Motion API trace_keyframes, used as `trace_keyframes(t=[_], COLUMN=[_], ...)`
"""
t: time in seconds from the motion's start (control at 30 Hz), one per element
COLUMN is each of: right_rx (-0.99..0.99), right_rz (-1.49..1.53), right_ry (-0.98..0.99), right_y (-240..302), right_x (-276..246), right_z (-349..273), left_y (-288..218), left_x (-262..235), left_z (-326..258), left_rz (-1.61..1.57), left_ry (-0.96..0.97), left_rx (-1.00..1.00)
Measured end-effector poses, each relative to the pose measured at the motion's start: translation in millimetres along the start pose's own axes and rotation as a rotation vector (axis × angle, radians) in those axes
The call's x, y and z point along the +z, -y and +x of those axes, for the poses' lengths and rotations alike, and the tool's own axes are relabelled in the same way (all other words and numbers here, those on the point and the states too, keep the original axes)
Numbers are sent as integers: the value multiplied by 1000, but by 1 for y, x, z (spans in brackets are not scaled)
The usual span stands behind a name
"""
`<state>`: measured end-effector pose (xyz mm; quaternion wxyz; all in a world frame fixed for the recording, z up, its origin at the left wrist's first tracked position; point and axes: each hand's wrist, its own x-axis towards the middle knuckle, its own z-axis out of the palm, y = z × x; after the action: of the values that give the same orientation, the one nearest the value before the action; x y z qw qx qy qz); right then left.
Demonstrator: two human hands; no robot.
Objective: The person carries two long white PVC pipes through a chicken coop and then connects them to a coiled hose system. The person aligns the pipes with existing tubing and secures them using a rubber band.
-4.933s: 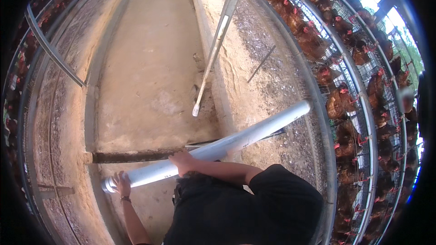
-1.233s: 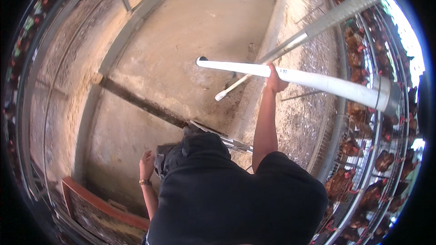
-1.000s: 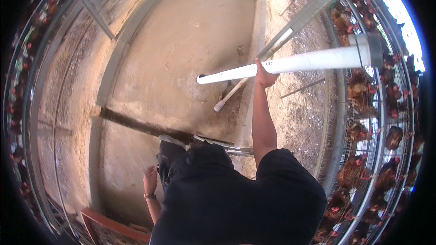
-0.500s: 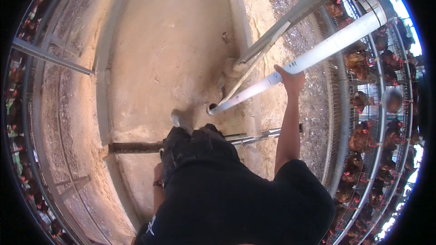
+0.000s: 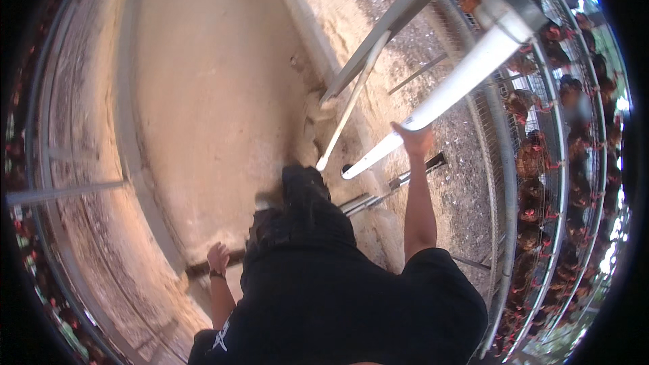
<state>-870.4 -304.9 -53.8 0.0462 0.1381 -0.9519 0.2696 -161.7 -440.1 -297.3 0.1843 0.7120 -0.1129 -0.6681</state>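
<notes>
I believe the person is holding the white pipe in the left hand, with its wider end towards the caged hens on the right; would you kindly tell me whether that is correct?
Not quite: the head view shows the right hand gripping the white pipe, while the left hand is empty. Its wider end does point towards the caged hens.

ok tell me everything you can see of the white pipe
The white pipe is long, round and smooth, plastic by its look, with a few small dark marks. It slants up to the right, its lower end near the floor's right-hand edge, showing a dark open mouth. The upper end, in front of the caged hens, carries a wider, greyish collar. The right hand grips it between its ends. Whether the lower end touches the ground can't be told.
</notes>
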Motion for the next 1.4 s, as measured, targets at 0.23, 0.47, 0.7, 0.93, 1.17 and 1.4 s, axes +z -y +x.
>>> trace_keyframes(t=[0.23,0.47,0.7,0.93,1.17,1.4], right_rx=[111,200,322,354,1015,1272], right_rz=[16,-7,-3,31,224,516], right_ry=[88,173,181,-34,284,795], right_y=[-14,2,26,17,-51,24], right_x=[77,101,87,92,174,198], right_z=[62,92,91,37,-207,-463], left_y=[-67,-121,-159,-198,-305,-363], left_x=[98,192,195,198,265,329], left_z=[3,-6,52,117,76,105], left_rz=[349,376,1047,1750,1689,1132], left_ry=[147,319,415,535,643,383], left_rx=[42,195,465,806,603,22])
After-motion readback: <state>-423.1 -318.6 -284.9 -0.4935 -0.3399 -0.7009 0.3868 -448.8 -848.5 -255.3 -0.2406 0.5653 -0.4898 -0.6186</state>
